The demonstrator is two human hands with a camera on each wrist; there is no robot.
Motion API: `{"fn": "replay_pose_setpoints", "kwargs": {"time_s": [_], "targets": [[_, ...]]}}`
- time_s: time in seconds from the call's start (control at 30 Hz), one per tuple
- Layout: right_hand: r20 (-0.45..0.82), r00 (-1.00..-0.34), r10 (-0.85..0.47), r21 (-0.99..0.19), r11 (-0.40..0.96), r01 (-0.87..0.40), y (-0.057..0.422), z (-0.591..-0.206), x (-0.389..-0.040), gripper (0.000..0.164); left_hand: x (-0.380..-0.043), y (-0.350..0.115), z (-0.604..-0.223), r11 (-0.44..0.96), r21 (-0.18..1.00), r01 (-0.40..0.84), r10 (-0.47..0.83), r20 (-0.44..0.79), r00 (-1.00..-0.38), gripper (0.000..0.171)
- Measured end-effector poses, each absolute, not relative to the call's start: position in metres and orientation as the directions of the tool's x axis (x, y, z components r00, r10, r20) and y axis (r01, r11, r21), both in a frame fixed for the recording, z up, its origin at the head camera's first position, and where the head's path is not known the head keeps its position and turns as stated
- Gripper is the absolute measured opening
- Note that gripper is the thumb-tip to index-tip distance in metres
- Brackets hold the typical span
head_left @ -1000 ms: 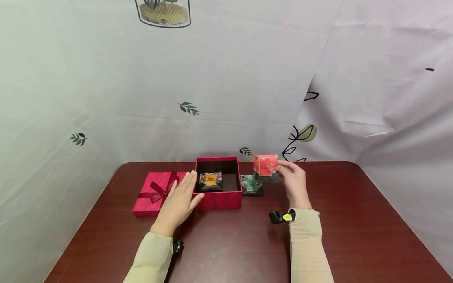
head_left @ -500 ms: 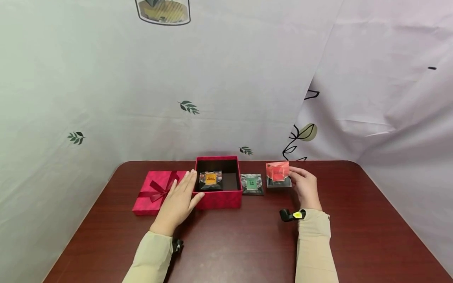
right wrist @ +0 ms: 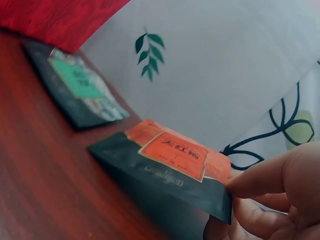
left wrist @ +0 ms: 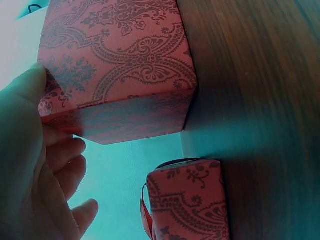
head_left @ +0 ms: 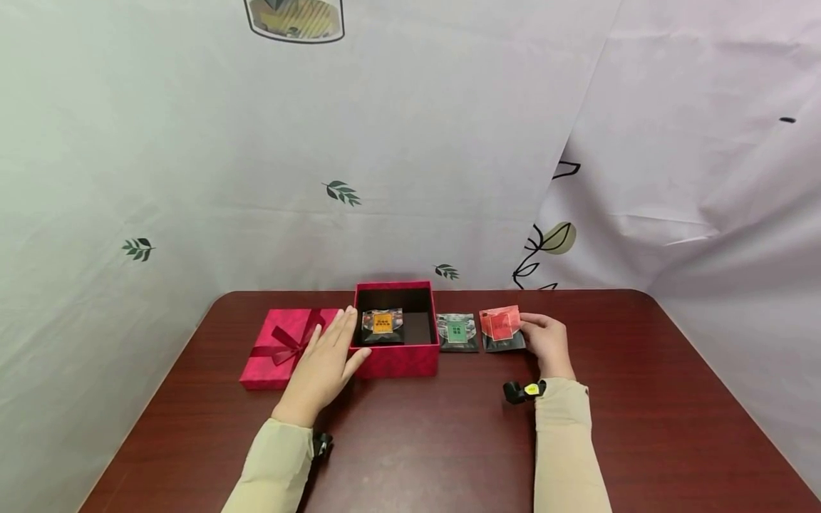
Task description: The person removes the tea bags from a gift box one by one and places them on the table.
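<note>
My right hand (head_left: 548, 343) pinches the right edge of a red-and-black tea sachet (right wrist: 172, 160). In the right wrist view its right side is tilted up off the table, while its left corner is low over the wood. Left of it lies a green-labelled sachet (head_left: 457, 333), flat beside the red gift box (head_left: 395, 362). Inside the box, toward its left, sits an orange-labelled sachet (head_left: 383, 325). My left hand (head_left: 321, 370) rests with straight fingers against the box's left front edge; in the left wrist view its thumb touches the patterned box wall (left wrist: 130, 55).
The red box lid (head_left: 272, 363) with a dark red ribbon bow (head_left: 288, 347) lies left of the box, partly behind my left hand. A printed white cloth (head_left: 398, 142) hangs right behind the brown table (head_left: 436, 442).
My right hand has carried the red sachet to the right, away from in front of the green one, and lowered it close to the table. The left hand has stayed put.
</note>
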State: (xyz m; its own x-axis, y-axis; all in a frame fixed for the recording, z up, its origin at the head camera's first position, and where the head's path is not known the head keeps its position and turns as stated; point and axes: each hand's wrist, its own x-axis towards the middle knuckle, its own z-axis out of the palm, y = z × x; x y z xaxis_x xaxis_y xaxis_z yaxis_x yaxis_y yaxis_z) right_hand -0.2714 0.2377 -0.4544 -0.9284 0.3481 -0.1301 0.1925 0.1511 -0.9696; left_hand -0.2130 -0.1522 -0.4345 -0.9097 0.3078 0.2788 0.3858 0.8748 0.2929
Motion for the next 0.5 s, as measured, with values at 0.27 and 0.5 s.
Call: {"fn": "replay_pose_setpoints", "kwargs": {"time_s": [0.27,0.5], "targets": [[-0.081,-0.929,0.362,-0.934,0.298,0.198,0.2376,-0.4582,-0.2717,0.030,-0.2131,-0.1513,-0.4340,0.876,0.294,0.381,0.305,0.274,-0.912,0.080],[-0.015,-0.938,0.347,-0.877,0.447,0.179,0.2342,-0.4575,-0.2725,0.032,-0.2132,-0.1519,-0.4350,0.876,0.294,0.382,0.305,0.276,-0.912,0.080]]}}
